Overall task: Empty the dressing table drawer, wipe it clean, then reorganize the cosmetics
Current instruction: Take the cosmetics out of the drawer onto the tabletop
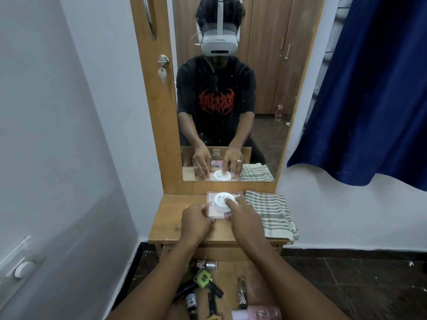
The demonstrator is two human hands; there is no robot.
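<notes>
A flat clear box (pixel 211 197) is seen at the back of the wooden surface (pixel 171 218), close under the mirror (pixel 231 100). A round white jar (pixel 220 200) is stood on its lid.

The box's near left corner is pinched by the left hand (pixel 196 219), whose fingers are curled round the edge. The right hand (pixel 242 218) is laid over the box's right side with its fingers stretched out. One digit is pressed on the jar's top and the others are reached along the box's right edge. A ring is worn on that hand.

Just beside the box, to the right, a folded cloth (pixel 270 213) with grey-green stripes is spread on the surface, its near end draped over the front edge.

Below the forearms the drawer (pixel 231 273) is pulled out. Cosmetics are scattered in it: a silver-capped bottle (pixel 209 265), a green-capped item (pixel 203 278), a small dark blue bottle (pixel 191 301), dark tubes and a pink can (pixel 261 312) lying on its side.

Both hands, the jar and the cloth are repeated in the mirror. A blue curtain (pixel 369 88) is hung at the right.
</notes>
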